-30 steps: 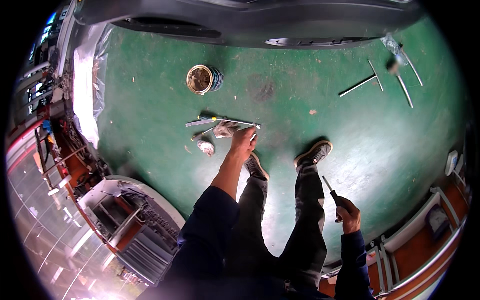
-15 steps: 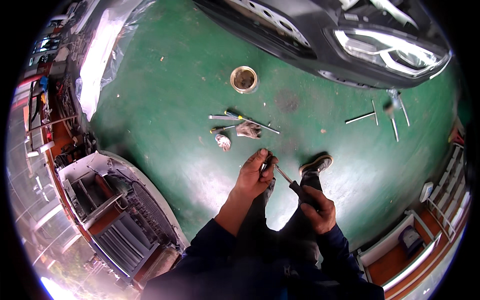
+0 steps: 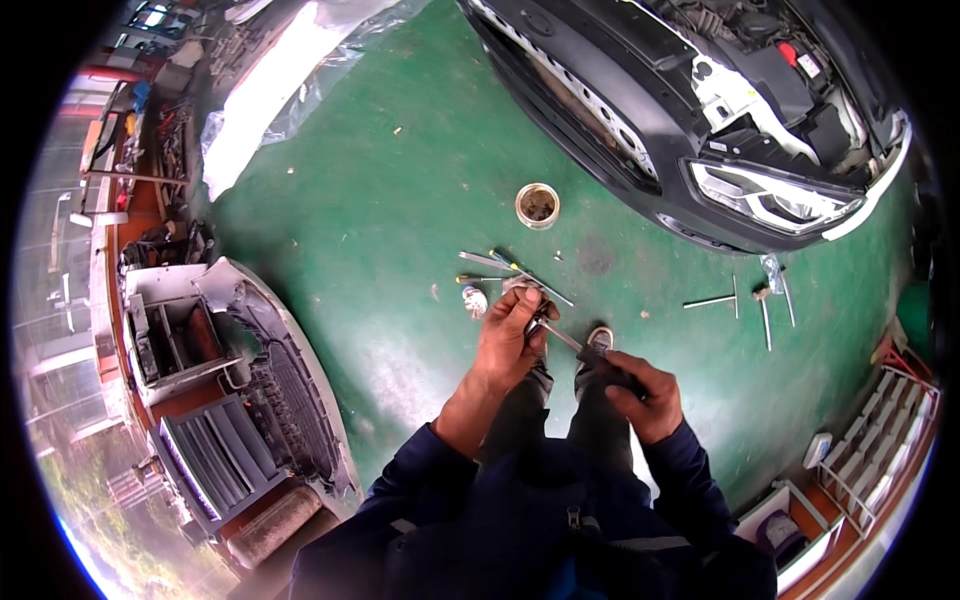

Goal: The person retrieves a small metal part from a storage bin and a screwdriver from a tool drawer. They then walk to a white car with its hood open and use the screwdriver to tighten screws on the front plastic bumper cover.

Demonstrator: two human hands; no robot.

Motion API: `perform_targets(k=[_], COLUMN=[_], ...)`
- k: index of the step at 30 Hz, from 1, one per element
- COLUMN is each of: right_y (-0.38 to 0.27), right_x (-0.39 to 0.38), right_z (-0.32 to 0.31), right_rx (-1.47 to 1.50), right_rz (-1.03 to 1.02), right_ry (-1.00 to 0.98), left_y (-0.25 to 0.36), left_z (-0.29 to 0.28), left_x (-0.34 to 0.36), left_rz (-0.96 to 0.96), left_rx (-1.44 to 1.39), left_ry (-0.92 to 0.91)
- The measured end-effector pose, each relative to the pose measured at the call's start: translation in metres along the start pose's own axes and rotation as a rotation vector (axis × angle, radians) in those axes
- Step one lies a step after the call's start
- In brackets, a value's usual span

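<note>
My left hand (image 3: 512, 335) is closed on a small metal part (image 3: 542, 319) at chest height, its shape mostly hidden by my fingers. My right hand (image 3: 650, 395) grips the dark handle of a screwdriver (image 3: 568, 336), whose shaft reaches up-left to the part in my left fingers. Behind my hands, on the green floor, lie screwdrivers (image 3: 508, 262), a crumpled white wad (image 3: 474, 301) and a dirty rag, partly hidden by my left hand.
A car front (image 3: 640, 120) with exposed engine bay fills the upper right. An open tin (image 3: 537, 205), T-bars and long tools (image 3: 766, 320) lie on the floor (image 3: 390, 200). A detached bumper (image 3: 318, 400) and parts trolley stand left; white racks (image 3: 880, 440) right; plastic sheeting (image 3: 270, 90) upper left.
My right hand has risen from beside my leg, bringing the screwdriver tip to my left hand's piece. My view has turned, showing more of the car's front and engine bay.
</note>
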State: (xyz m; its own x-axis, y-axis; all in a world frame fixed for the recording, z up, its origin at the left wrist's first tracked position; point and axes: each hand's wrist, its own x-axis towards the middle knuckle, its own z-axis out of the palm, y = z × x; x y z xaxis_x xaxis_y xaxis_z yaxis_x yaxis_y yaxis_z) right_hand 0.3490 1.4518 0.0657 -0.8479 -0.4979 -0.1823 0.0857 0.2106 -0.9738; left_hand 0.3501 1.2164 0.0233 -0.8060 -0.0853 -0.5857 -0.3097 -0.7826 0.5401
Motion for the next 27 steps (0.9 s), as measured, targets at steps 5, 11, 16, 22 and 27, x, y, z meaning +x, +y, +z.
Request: perform_targets(k=[5,11,16,22,27], right_y=[-0.026,-0.047,-0.067,-0.044,-0.018], right_x=[0.005,0.000,0.022,0.038,0.020], right_z=[-0.029,-0.054,-0.040,0.021,0.048], right_rx=[0.054,0.069,0.148,-0.130,-0.189], right_rz=[-0.105,-0.169,-0.036,-0.165,-0.026], right_ry=[-0.119,-0.146,-0.156,0.027,-0.256], left_y=[0.015,0.017,0.007,-0.039,-0.078], left_z=[0.029,0.052,0.079,0.073,0.010], left_x=[-0.030,-0.058,-0.082,-0.086,-0.116], left_rz=[0.098,0.221,0.230,0.337,0.562], left_rx=[0.072,0.035,0.031,0.095,0.963], left_ry=[0.024,-0.039,0.169,0.328,0.442])
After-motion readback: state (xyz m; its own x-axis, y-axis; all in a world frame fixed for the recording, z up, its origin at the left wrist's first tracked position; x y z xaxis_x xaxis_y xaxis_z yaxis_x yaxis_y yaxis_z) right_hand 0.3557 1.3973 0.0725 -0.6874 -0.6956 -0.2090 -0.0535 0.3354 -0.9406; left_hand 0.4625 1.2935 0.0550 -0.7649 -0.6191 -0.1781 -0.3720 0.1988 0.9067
